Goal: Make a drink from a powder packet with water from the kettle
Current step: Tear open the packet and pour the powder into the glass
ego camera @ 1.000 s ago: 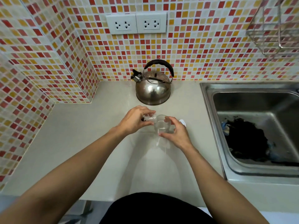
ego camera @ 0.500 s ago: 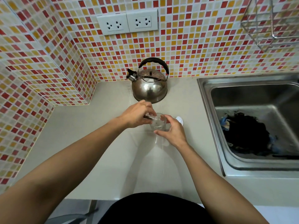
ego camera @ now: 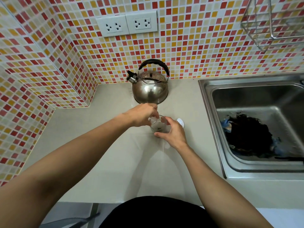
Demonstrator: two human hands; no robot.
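Your right hand (ego camera: 172,134) grips the glass (ego camera: 158,125), dark powder inside, before the kettle (ego camera: 150,87); your left hand (ego camera: 144,116) pinches something unidentifiable above it.

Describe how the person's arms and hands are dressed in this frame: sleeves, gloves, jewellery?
Both forearms are bare up to the frame edge, with no sleeves in view. The left hand and right hand wear no gloves, and no rings, watch or bracelets are visible. A dark garment covers the torso at the bottom of the frame.

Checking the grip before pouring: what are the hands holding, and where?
The right hand grips the clear glass by its side wall. The left hand pinches something small over its rim; unclear what.
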